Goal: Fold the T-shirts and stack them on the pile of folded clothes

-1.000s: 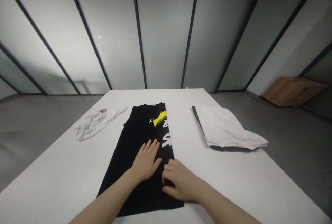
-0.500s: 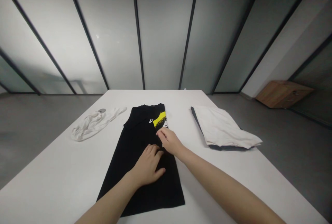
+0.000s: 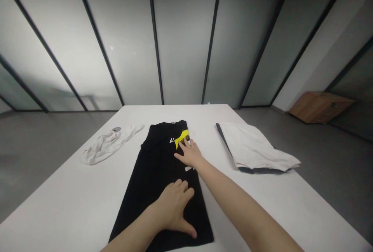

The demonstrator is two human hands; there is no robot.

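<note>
A black T-shirt (image 3: 154, 166) with a yellow and white print lies lengthwise on the white table, its sides folded in and its collar at the far end. My right hand (image 3: 190, 153) rests with fingers spread on the print near the shirt's right edge. Closer to me, my left hand (image 3: 176, 205) is over the lower part of the shirt, thumb stretched well away from the bent fingers. Neither hand grips any cloth. Part of the print is hidden beneath my right hand.
On the right of the table (image 3: 72, 205) lies a stack of folded cloth, a white piece (image 3: 253, 147) over a dark one. A crumpled white garment (image 3: 101, 149) lies on the left, a grey round thing (image 3: 116, 129) beside it. A wooden cabinet (image 3: 317, 106) stands beyond.
My right hand has opened from a pinch and spread over the print, more of which now shows. My left hand has moved nearer to me, its thumb farther out.
</note>
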